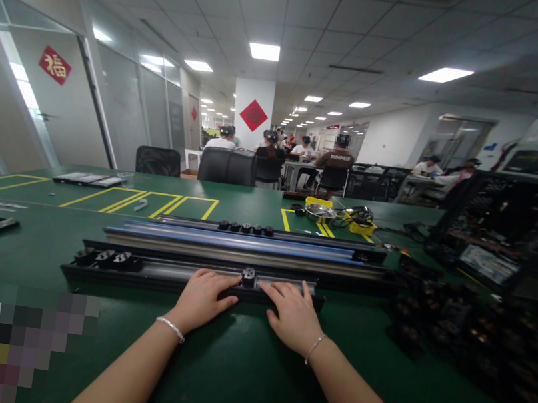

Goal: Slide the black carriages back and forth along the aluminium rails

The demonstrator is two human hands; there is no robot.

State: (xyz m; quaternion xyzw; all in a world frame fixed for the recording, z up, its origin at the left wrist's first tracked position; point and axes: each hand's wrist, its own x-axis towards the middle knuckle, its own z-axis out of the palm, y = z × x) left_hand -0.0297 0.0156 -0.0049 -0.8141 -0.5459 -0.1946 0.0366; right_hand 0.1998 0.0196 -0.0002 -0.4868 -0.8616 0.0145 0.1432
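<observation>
While the thumbs lie along the near side, the fingers of the left hand (207,297) stretch over a long black rail (136,280), straight and unclenched, the index fingertip at the left side of a small black module (248,278); the right hand (295,313) has its fingers spread open, tips just beside the module's right side; whether either tip presses on it, I cannot tell. The module sits upright in the rail's silver channel, between the two hands; three similar modules (105,258) stand near the rail's left end; behind lie more long strips, among them a blue-edged rail (242,242) and, farther back, a row of five small black pieces (246,228); all rest on the green worktop (221,383); to the right spreads a dark heap of parts (472,333), too dim to make out singly; beyond it stands an open black case (512,231); past the worktop, people sit at other tables.
</observation>
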